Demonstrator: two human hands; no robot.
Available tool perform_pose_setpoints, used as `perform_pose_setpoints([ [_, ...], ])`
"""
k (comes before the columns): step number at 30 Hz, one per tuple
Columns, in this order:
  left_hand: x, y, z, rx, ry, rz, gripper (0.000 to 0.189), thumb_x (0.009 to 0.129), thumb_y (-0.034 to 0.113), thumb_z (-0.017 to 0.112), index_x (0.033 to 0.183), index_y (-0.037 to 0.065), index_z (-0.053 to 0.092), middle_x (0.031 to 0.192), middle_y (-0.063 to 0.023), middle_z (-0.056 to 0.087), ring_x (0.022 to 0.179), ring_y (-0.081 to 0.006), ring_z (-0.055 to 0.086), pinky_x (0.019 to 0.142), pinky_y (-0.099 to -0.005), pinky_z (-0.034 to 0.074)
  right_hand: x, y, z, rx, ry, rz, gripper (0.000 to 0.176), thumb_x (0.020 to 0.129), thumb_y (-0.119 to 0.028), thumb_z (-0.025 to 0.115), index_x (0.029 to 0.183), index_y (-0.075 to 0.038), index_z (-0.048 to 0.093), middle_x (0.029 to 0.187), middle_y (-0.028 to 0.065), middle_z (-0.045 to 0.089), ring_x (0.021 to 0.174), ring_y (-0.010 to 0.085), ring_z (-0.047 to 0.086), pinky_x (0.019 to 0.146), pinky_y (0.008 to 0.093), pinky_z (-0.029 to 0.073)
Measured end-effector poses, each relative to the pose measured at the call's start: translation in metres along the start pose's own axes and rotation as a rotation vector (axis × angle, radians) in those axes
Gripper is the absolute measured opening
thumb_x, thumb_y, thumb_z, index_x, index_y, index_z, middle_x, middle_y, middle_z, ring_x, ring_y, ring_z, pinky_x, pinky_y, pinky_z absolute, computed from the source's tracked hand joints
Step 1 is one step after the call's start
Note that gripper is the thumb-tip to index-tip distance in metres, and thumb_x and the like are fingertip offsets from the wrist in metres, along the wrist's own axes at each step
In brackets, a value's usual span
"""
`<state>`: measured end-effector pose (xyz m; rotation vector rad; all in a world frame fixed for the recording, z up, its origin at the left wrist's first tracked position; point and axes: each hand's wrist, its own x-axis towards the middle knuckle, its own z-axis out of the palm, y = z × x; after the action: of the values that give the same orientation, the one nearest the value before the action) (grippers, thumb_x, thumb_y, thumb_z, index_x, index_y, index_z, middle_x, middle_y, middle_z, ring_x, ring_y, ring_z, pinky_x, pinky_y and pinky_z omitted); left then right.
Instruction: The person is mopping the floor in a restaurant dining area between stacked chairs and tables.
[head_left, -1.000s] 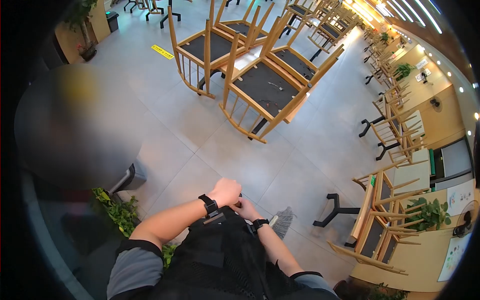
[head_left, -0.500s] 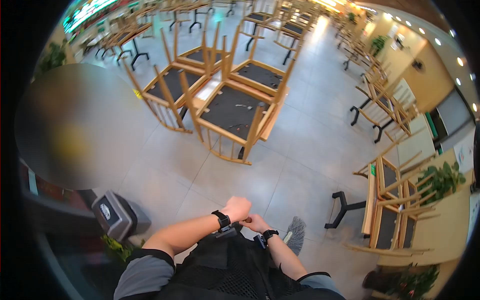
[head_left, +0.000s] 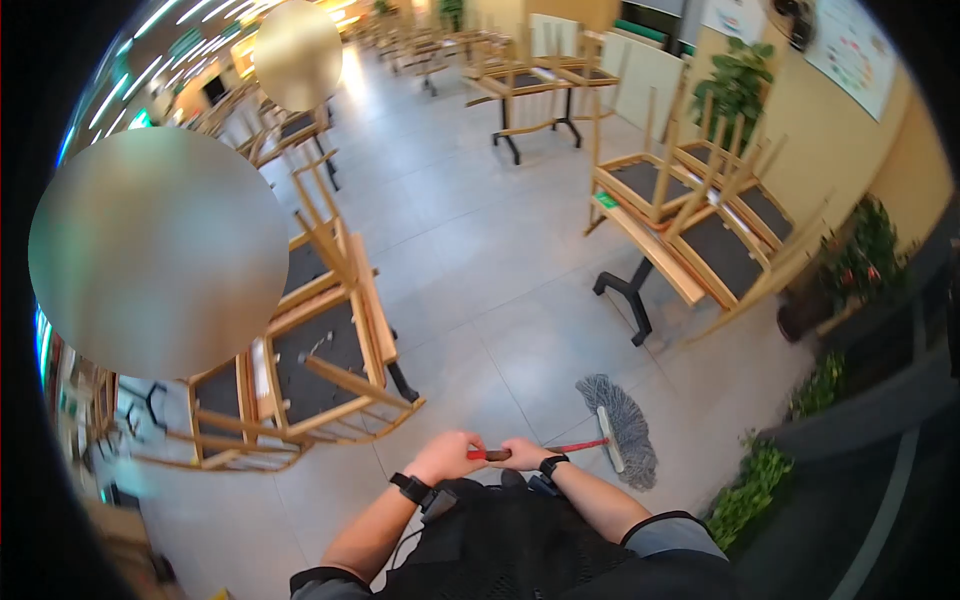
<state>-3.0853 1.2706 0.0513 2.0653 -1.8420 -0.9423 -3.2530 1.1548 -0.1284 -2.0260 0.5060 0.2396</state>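
Observation:
Both hands are closed around the red handle of a mop, in front of my body. My left hand (head_left: 447,457) grips near the handle's end, and my right hand (head_left: 520,454) holds it just to the right. Between them a short red and brown stretch of the mop handle (head_left: 489,455) shows. Past my right hand the handle runs rightward to a pale bar, where the grey stringy mop head (head_left: 627,430) lies spread on the tiled floor (head_left: 480,310). A black band with a small device sits on each wrist.
Upturned chairs (head_left: 318,350) rest on a table at the left. More upturned chairs (head_left: 725,255) top a table at the right, its black leg (head_left: 628,300) standing on the floor. Green plants (head_left: 752,490) line the right edge, and a potted plant (head_left: 865,260) stands by the wall.
My view has swung to the right, so the chair-topped table moved from the middle to the left. The mop head now shows fully at the right. Both hands stay on the handle.

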Motion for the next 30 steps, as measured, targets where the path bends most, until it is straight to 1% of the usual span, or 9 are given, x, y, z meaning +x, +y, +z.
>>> perform_pose_setpoints([
  [2,0.011,0.01,-0.011,0.056,-0.058,0.042,0.02,0.077,0.03,0.07,0.089,0.014,0.071,0.084,-0.0129,0.068,0.082,-0.0337,0.065,0.073,-0.0427,0.051,-0.007,0.019,-0.001,-0.002,0.103,0.066,0.048,0.075,-0.048,0.073,0.088,-0.002,0.066,0.08,0.0176,0.066,0.076,0.0319,0.064,0.07,0.0402,0.049],
  [4,0.02,0.008,-0.015,0.036,-0.074,0.112,0.019,0.078,0.025,0.067,0.093,0.013,0.068,0.084,-0.0136,0.068,0.083,-0.0344,0.065,0.074,-0.0435,0.052,-0.007,0.027,0.003,0.046,0.169,0.112,0.042,0.075,-0.043,0.072,0.089,-0.003,0.066,0.083,0.0189,0.066,0.08,0.0347,0.064,0.072,0.0416,0.05],
  [7,0.035,0.004,-0.032,0.071,-0.109,0.125,0.018,0.08,0.021,0.065,0.096,0.013,0.068,0.087,-0.0134,0.069,0.084,-0.0344,0.065,0.074,-0.0438,0.052,0.005,0.022,0.013,0.05,0.399,0.192,0.028,0.075,-0.03,0.07,0.086,-0.004,0.066,0.084,0.0195,0.066,0.082,0.0376,0.063,0.073,0.0444,0.049],
  [12,0.038,-0.009,-0.059,0.051,-0.113,0.177,0.02,0.08,0.019,0.064,0.098,0.013,0.068,0.093,-0.013,0.07,0.088,-0.0342,0.065,0.076,-0.0427,0.052,0.022,-0.002,0.014,0.024,0.571,0.226,0.03,0.076,-0.033,0.071,0.081,-0.004,0.065,0.081,0.02,0.065,0.08,0.0364,0.063,0.07,0.0433,0.049],
  [14,0.034,-0.018,-0.069,-0.011,-0.067,0.226,0.022,0.079,0.017,0.065,0.1,0.012,0.068,0.094,-0.012,0.07,0.089,-0.0336,0.065,0.077,-0.0418,0.052,0.027,-0.017,0.02,0.043,0.623,0.237,0.03,0.076,-0.033,0.071,0.079,-0.004,0.064,0.081,0.0195,0.065,0.079,0.0367,0.062,0.069,0.0437,0.049],
  [18,0.021,-0.026,-0.094,0.018,-0.103,0.242,0.021,0.079,0.017,0.065,0.099,0.011,0.068,0.094,-0.01,0.071,0.09,-0.0309,0.066,0.077,-0.0399,0.052,0.034,-0.045,0.026,-0.005,0.695,0.197,0.029,0.077,-0.032,0.071,0.08,-0.004,0.063,0.081,0.0188,0.064,0.079,0.0367,0.062,0.069,0.0437,0.049],
  [20,0.01,-0.04,-0.101,0.038,-0.125,0.246,0.021,0.078,0.017,0.066,0.098,0.011,0.069,0.092,-0.0089,0.071,0.088,-0.0288,0.067,0.076,-0.0383,0.053,0.038,-0.061,0.043,0.069,0.64,0.249,0.029,0.078,-0.031,0.071,0.082,-0.003,0.062,0.083,0.0185,0.065,0.08,0.0365,0.062,0.07,0.0436,0.049],
  [26,0.001,-0.049,-0.096,0.032,-0.023,0.058,0.023,0.078,0.03,0.07,0.088,0.009,0.071,0.082,-0.0101,0.071,0.078,-0.028,0.068,0.069,-0.0381,0.054,0.063,-0.076,0.078,0.207,0.739,0.32,0.023,0.078,-0.027,0.069,0.082,-0.005,0.063,0.082,0.0182,0.065,0.081,0.0368,0.063,0.071,0.0447,0.049],
  [30,-0.011,-0.036,-0.095,0.026,-0.005,0.063,0.028,0.08,0.034,0.069,0.088,0.008,0.071,0.078,-0.0113,0.07,0.075,-0.0287,0.068,0.068,-0.0391,0.054,0.055,-0.081,0.09,0.15,0.793,0.394,0.015,0.073,-0.019,0.064,0.081,-0.007,0.067,0.082,0.0199,0.066,0.083,0.0391,0.063,0.073,0.0461,0.05],
])
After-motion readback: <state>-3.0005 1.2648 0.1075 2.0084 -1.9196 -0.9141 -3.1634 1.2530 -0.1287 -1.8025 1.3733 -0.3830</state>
